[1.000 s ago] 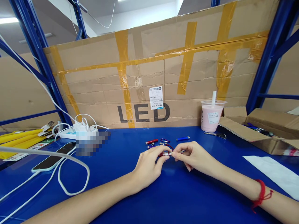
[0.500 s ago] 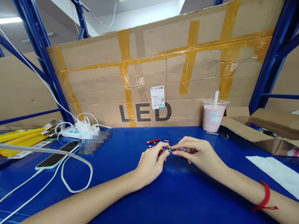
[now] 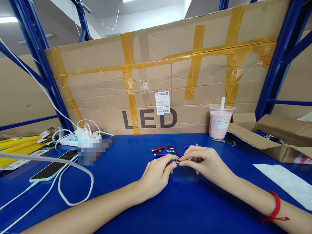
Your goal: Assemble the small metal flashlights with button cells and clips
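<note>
Left hand, right hand pinch red mini flashlight (fingertip grip).

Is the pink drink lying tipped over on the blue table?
No, the pink drink stands upright on the blue table, straw pointing up.

A taped cardboard sheet marked LED is leaning against the blue rack behind the blue table. A pink drink cup is standing beside an open cardboard box. A phone, white cables and a power strip are lying at the left, white paper at the right.
</note>
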Tool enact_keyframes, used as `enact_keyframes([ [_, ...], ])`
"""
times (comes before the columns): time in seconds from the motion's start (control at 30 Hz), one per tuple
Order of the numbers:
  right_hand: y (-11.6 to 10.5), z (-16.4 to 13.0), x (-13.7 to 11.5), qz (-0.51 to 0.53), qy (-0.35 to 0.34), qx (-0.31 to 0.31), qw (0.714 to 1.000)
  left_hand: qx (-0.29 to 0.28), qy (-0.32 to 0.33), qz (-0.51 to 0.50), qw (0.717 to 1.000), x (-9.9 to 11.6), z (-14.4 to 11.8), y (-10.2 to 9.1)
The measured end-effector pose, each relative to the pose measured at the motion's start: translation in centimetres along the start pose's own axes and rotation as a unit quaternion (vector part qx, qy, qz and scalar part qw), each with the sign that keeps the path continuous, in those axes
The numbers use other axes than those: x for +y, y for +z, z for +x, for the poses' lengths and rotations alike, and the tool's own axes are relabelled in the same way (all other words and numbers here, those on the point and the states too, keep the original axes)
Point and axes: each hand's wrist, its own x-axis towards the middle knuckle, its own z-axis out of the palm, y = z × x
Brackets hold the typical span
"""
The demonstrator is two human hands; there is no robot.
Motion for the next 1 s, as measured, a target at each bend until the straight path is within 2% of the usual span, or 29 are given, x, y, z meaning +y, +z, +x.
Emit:
enact_keyframes([
  [0.2, 0.1, 0.11, 0.3, 0.044, 0.1, -0.034, 0.993, -0.02, -0.001, 0.009, 1.0, 0.14, -0.19, -0.11],
  [0.37, 0.3, 0.35, 0.29, 0.08, 0.15, -0.063, 0.983, -0.034, 0.001, 0.015, 0.999, 0.03, -0.23, -0.1],
  [0.73, 0.55, 0.13, 0.27, 0.143, 0.187, -0.088, 0.968, -0.041, 0.024, -0.003, 0.999, -0.09, -0.14, -0.15],
  [1.0, 0.55, 0.11, 0.25, 0.141, 0.197, -0.101, 0.965, -0.022, 0.03, 0.001, 0.999, -0.18, -0.24, 0.08],
])
